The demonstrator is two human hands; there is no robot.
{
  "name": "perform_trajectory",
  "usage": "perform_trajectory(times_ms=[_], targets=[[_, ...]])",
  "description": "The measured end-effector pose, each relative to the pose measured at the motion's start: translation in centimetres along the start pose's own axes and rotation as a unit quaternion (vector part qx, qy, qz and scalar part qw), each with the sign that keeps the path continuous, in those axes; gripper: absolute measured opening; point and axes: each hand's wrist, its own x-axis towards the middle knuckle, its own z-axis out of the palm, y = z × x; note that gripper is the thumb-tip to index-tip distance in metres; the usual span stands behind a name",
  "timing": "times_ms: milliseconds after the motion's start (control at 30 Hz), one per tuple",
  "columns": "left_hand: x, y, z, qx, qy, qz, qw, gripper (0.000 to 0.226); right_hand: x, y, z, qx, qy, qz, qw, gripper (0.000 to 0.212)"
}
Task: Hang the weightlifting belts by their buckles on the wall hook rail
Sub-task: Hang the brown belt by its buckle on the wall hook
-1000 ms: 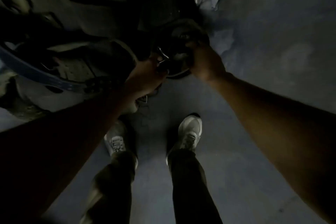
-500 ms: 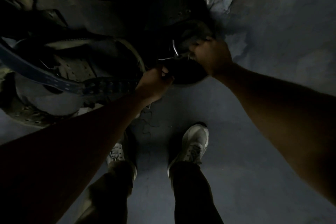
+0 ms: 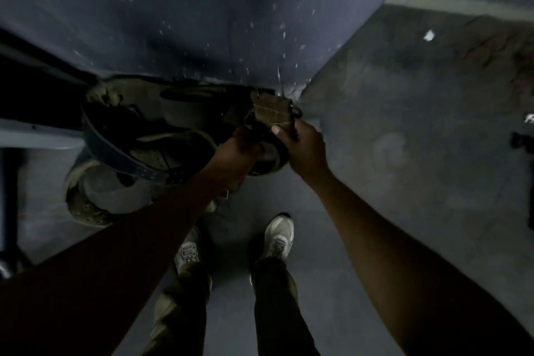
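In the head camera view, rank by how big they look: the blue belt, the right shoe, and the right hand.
1. blue belt, a long curved band, clearly largest.
2 and 3. right hand and right shoe look about alike; the hand is nearer the camera, so I won't rank them.

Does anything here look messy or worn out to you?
Yes. The belts hang in a tangled bunch against the wall, loops overlapping at odd angles, not in a neat row. The wall is speckled with pale chips. Both hands grip one belt's end. It is too dark to judge more.
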Motion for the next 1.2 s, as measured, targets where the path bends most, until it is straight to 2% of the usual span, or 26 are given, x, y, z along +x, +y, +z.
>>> perform_trajectory(times_ms=[100, 167, 233, 367, 433, 500, 600, 800, 900, 967, 1067, 1100, 1200], targets=[[-5.4, 6.2, -2.4, -0.090, 0.018, 0.026, 0.995, 0.026, -2.6, -6.5, -4.7, 0.013, 0.017, -0.017, 1.000, 0.037], [-9.2, 10.4, -4.4, -0.115, 0.030, 0.047, 0.992, 0.041, -4.3, -10.6, -8.3, 0.042, 0.023, -0.031, 0.998, 0.038], [-12.6, 14.1, -6.6, -0.128, 0.044, 0.068, 0.989, 0.040, -6.0, -14.3, -12.0, 0.089, 0.019, -0.044, 0.995, 0.035], [-20.1, 22.3, -11.7, -0.100, 0.083, 0.098, 0.987, 0.039, -10.6, -22.4, -18.9, 0.189, 0.029, -0.085, 0.978, 0.010], [-24.0, 26.5, -14.1, -0.114, 0.090, 0.135, 0.980, 0.032, -13.1, -27.2, -22.0, 0.244, 0.035, -0.119, 0.962, 0.012], [-28.0, 30.6, -16.1, -0.150, 0.072, 0.175, 0.970, 0.024, -15.4, -31.9, -25.0, 0.272, 0.046, -0.161, 0.948, 0.025], [-33.8, 36.6, -18.6, -0.183, 0.031, 0.236, 0.954, 0.030, -18.4, -38.5, -29.0, 0.265, 0.044, -0.202, 0.942, 0.035], [-43.3, 46.9, -23.1, -0.151, 0.042, 0.395, 0.905, 0.034, -22.6, -49.3, -36.2, 0.236, 0.060, -0.274, 0.930, 0.031], [-47.1, 50.8, -24.6, -0.137, 0.055, 0.449, 0.881, 0.029, -24.8, -53.4, -39.1, 0.227, 0.099, -0.316, 0.916, 0.026], [-49.5, 52.9, -25.4, -0.133, 0.049, 0.487, 0.862, 0.018, -26.2, -55.6, -40.6, 0.236, 0.132, -0.343, 0.900, 0.024], [-52.8, 55.5, -26.6, -0.096, 0.008, 0.533, 0.840, 0.006, -27.9, -58.2, -42.6, 0.243, 0.187, -0.399, 0.864, 0.028], [-53.7, 56.1, -26.9, -0.090, -0.008, 0.541, 0.836, 0.009, -28.4, -59.1, -43.2, 0.245, 0.203, -0.414, 0.853, 0.028], [-54.9, 56.5, -28.0, -0.093, -0.060, 0.531, 0.840, 0.040, -29.5, -61.8, -45.5, 0.272, 0.241, -0.438, 0.822, 0.025]])
